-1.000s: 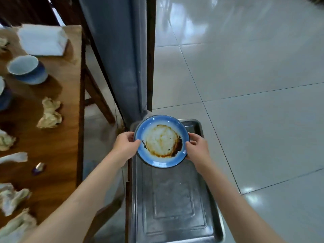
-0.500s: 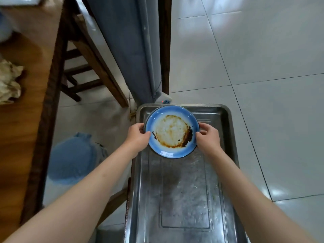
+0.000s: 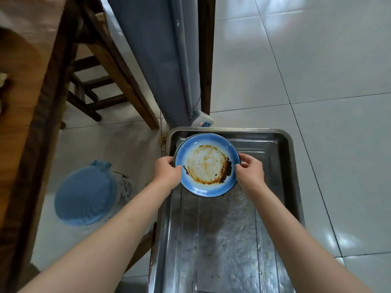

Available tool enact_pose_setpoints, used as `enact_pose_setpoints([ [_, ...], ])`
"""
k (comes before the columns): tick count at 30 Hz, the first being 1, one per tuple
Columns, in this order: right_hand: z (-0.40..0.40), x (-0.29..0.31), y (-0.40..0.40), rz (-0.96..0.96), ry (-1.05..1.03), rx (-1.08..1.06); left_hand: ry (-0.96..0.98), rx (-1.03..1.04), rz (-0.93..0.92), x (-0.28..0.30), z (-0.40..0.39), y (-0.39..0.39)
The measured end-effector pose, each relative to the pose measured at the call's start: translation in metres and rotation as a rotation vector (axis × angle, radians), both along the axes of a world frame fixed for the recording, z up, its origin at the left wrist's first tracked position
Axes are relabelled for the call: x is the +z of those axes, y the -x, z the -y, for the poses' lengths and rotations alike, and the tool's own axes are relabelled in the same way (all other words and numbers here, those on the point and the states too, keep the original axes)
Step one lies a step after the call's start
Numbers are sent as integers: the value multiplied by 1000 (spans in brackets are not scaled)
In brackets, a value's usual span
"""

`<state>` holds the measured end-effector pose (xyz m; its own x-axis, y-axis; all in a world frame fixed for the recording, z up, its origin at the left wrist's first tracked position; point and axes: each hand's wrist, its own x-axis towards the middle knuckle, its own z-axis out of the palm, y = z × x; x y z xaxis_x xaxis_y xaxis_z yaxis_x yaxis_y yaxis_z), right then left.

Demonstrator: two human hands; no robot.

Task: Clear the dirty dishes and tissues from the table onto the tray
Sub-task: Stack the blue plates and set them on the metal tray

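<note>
A blue plate [image 3: 206, 164] smeared with brown sauce is held over the far left part of a steel tray [image 3: 283, 144]. My left hand [image 3: 167, 171] grips its left rim and my right hand [image 3: 250, 173] grips its right rim, thumbs on top. Whether the plate touches the tray floor cannot be told. The tray's floor below the plate is bare metal with small crumbs. Only the wooden table's [image 3: 25, 102] near edge shows at the left; the dishes and tissues on it are out of view.
A blue scallop-shaped lid or bin [image 3: 84, 193] sits on the tiled floor left of the tray. Wooden chair legs [image 3: 110, 66] and a grey curtain-like panel [image 3: 160, 60] stand beyond the tray, with a white power strip [image 3: 203, 122] at its base.
The plate has moved from beside the table to over the tray's far left corner and lower. My view has swung right and down, so the table's bowls and tissues left the frame.
</note>
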<state>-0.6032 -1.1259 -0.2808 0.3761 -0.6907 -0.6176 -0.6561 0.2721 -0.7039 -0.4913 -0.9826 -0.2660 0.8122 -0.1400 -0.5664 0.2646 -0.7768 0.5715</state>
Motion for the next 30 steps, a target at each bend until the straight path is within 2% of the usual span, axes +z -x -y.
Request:
enact_pose_setpoints([
  [13, 1, -4, 1, -14, 12, 20, -50, 30, 12, -11, 1, 8],
  [18, 0, 13, -2, -34, -19, 86, -130, -29, 105, 9, 0, 4],
  [24, -4, 76, 11, -47, 30, 75, -17, -129, 121, 76, -6, 9],
  [30, -21, 163, 19, 0, 133, 214, 83, -369, 270, 176, -35, 6],
])
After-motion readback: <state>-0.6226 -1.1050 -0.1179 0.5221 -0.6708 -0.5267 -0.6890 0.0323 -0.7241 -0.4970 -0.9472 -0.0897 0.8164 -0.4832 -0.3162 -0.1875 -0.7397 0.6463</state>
